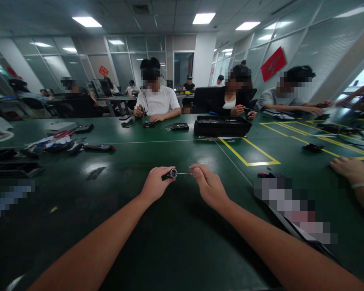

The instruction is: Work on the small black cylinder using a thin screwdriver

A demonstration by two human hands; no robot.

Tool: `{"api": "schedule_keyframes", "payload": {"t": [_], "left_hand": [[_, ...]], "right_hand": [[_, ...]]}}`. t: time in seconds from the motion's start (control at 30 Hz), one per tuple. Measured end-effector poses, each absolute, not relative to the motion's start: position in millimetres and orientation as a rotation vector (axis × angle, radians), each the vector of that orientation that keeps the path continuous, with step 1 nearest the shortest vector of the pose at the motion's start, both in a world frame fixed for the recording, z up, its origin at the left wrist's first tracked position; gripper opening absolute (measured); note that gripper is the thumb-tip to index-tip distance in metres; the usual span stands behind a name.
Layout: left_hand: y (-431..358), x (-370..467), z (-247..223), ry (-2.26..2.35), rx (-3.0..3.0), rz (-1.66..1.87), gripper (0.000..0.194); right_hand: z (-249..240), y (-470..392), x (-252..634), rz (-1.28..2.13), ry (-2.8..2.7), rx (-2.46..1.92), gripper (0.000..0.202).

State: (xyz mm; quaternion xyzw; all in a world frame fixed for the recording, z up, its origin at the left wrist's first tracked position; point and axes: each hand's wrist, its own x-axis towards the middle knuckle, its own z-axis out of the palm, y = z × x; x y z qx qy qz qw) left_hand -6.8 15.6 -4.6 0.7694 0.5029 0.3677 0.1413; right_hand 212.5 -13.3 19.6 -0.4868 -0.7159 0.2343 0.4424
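Note:
Over the middle of the green table [170, 242], my left hand [154, 182] is closed around a black cylinder [173, 173] with a round, silver-rimmed end facing me. The fingers cover much of its body, so its exact kind does not show. My right hand [210, 184] pinches a thin screwdriver [190, 174] with a red part near the fingertips. Its slim metal shaft points left and reaches the cylinder's side; whether the tip touches a screw is too small to tell. Both hands are raised off the tabletop.
A black open case [223, 126] stands across the table before seated co-workers. Loose tools and parts [59, 141] lie at the left, near a dark pen-like tool [98, 148]. At right are a blurred-out packet [291, 210] and another person's hand [350, 167]. Yellow tape [262, 164] marks the tabletop.

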Motion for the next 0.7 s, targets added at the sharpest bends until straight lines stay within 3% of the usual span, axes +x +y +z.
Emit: {"api": "schedule_keyframes", "payload": {"t": [0.23,0.43,0.7], "left_hand": [[14.6,-4.0,-2.0,1.466,2.246,1.044,0.039],[12.5,-5.0,-2.4,1.473,2.247,1.045,0.039],[12.8,-4.4,-1.4,1.468,2.244,1.023,0.038]], "right_hand": [[19.3,-14.7,211.0,0.547,-1.757,-1.219,0.030],[17.3,-14.5,211.4,0.519,-1.762,-1.111,0.011],[20.8,-15.4,211.0,0.462,-1.805,-1.130,0.029]]}}
